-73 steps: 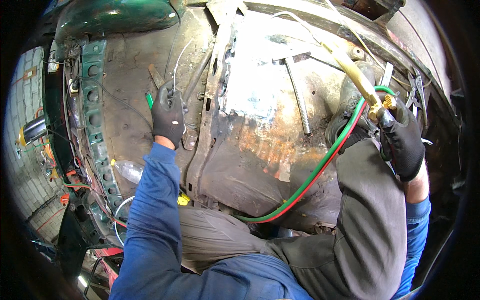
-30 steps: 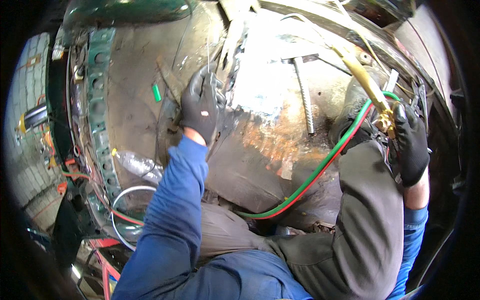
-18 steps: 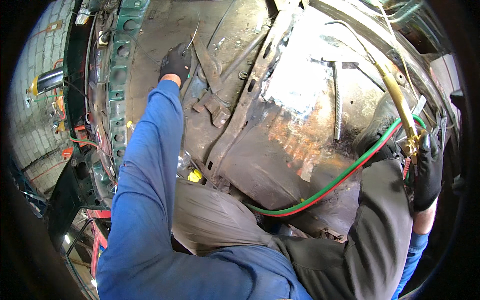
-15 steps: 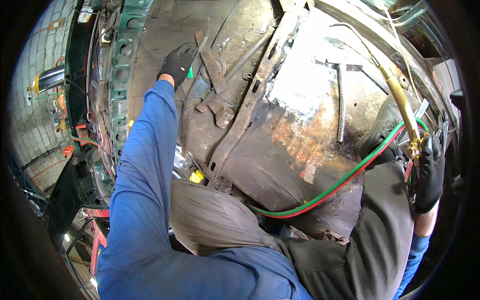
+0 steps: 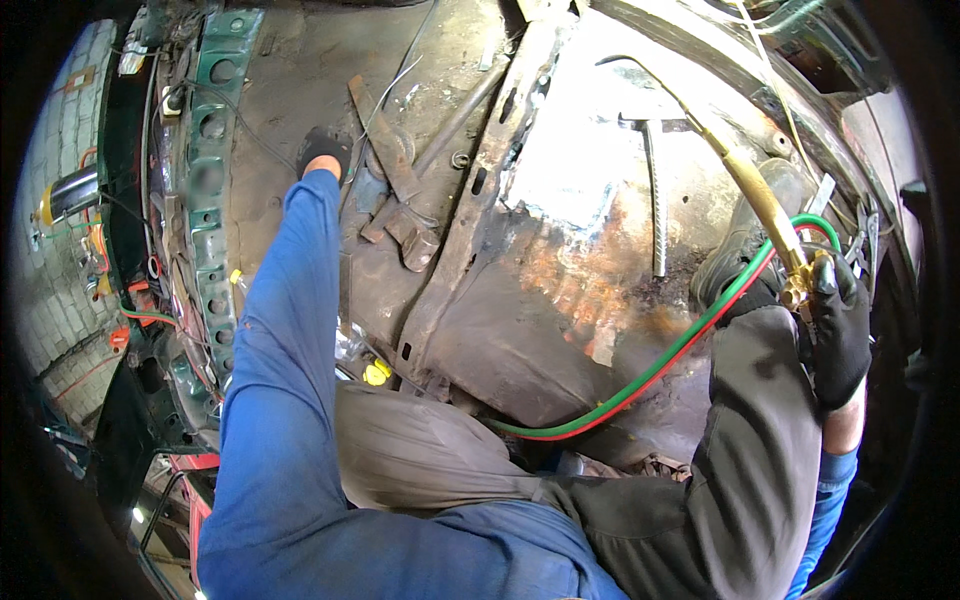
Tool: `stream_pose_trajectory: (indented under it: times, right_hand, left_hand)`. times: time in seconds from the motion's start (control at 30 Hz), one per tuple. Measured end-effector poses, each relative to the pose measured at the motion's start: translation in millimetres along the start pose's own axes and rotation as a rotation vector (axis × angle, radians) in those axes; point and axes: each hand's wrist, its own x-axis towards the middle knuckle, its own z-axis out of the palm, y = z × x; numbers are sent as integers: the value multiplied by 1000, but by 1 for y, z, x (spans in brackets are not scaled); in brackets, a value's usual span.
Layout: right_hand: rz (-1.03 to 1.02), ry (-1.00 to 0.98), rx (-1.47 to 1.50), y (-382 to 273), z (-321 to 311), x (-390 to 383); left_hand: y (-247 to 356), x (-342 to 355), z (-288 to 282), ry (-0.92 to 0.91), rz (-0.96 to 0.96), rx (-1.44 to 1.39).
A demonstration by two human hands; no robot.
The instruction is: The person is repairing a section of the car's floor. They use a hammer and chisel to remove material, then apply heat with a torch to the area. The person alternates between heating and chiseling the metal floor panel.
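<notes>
At the right, my black-gloved right hand (image 5: 840, 320) is closed around the valve end of a brass gas torch (image 5: 752, 185). The torch's thin curved nozzle tube points up and to the left over the bright metal panel. A green and red twin hose (image 5: 640, 395) loops from the torch across my legs. My gloved left hand (image 5: 327, 145) is stretched forward over the dirty metal floor; its fingers are hidden from view. Beside it runs a thin bent wire (image 5: 385, 105), close to a rusty flat metal strip (image 5: 383, 138); whether my hand holds the wire I cannot make out.
A hammer (image 5: 657, 200) with a ribbed handle lies on the panel. A raised rusty rail (image 5: 485, 180) crosses the floor. A block-shaped metal piece (image 5: 412, 240), a yellow object (image 5: 376, 373), and a green perforated beam (image 5: 208, 180) are on the left. My boot (image 5: 755, 235) is beside the torch.
My left hand has turned so its fingers are out of sight, and the small green item near it no longer shows. The torch's tip has shifted left relative to the hammer, still in my right hand.
</notes>
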Motion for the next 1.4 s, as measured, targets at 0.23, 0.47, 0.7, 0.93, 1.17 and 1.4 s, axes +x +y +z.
stream_pose_trajectory:
  times: [0.23, 0.47, 0.7, 0.93, 1.17, 1.4]
  right_hand:
    - [129, 3, 223, -5, 2, -5]
    - [193, -72, 419, -9, 0, 2]
    - [157, -113, 475, -4, -3, -2]
    - [120, -52, 495, -5, 2, -5]
    - [104, -101, 480, -5, -7, -5]
    - [204, -64, 614, -9, -5, -5]
  left_hand:
    - [13, -73, -86, 309, 20, -717]
    - [128, -184, -87, -245, 437, -1679]
    - [200, -231, -75, -806, 346, -2092]
    - [222, -231, -100, -1042, 300, -2260]
    - [223, -217, -103, -1068, 286, -2234]
    - [217, -260, -89, -1086, 502, -2146]
